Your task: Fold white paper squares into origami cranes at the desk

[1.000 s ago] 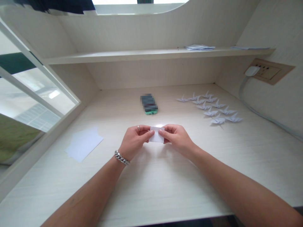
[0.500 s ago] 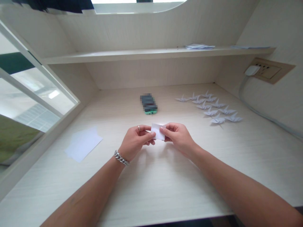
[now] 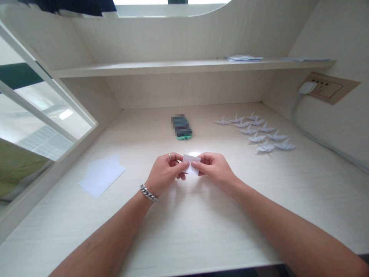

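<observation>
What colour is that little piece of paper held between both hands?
The paper is white on its visible side, best seen in the head view.

One head-worn view, from above the front side of the desk [image 3: 184,231], facing forward and down over it, close in, taking in the shelf [image 3: 161,69] above the desk's back, stretch left of desk pale, perhaps overexposed

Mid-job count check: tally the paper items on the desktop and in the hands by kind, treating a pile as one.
Folded paper cranes: 11, the far ones crowding together
Small white paper, held between left hand and right hand: 1
Pile of loose white sheets: 1, its sheets not countable
Total: 13
</observation>
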The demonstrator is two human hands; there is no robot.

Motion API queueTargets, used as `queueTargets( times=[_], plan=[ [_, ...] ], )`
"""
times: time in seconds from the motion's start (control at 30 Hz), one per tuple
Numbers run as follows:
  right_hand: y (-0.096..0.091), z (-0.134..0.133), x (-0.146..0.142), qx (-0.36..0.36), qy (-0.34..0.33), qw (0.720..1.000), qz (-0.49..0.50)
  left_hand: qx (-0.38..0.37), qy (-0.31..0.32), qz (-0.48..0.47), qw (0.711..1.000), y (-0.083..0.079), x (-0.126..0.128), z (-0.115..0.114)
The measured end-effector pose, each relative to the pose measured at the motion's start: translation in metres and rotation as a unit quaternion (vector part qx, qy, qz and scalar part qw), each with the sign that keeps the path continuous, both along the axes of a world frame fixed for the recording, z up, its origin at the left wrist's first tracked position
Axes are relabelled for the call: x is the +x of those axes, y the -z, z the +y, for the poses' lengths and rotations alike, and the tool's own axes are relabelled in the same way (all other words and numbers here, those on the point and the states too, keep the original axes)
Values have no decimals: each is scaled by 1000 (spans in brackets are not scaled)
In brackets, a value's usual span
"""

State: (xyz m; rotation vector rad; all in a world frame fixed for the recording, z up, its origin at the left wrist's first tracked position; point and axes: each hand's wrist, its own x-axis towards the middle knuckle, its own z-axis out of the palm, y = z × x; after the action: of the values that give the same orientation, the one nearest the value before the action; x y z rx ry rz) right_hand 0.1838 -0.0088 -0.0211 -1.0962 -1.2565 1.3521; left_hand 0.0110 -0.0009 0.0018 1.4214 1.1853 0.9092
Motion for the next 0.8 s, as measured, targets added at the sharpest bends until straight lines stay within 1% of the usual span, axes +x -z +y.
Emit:
queueTargets(
  times=[0.1, 0.23, 0.33, 0.43, 0.5, 0.63, 0.8],
  plan=[
    [-2, 0, 0, 9, 0, 1000, -18, 16, 14, 17, 1000, 1, -1, 1],
    [-1, 0, 0, 12, -6, 1000, -19, 34, 13, 23, 999, 2, 0, 1],
    [1, 0, 1, 26, -10, 999, -24, 43, 15, 15, 999, 3, 0, 1],
    [1, 1, 1, 45, -19, 998, -41, 46, 18, -19, 999, 3, 1, 2],
    [0, 0, 1, 44, -18, 998, -34, 41, 21, -36, 998, 3, 1, 2],
    [-3, -1, 1, 33, 2, 999, -7, 41, 25, -25, 999, 3, 0, 1],
    [-3, -3, 2, 38, -7, 999, -25, 53, 39, -20, 998, 3, -1, 1]
  ],
)
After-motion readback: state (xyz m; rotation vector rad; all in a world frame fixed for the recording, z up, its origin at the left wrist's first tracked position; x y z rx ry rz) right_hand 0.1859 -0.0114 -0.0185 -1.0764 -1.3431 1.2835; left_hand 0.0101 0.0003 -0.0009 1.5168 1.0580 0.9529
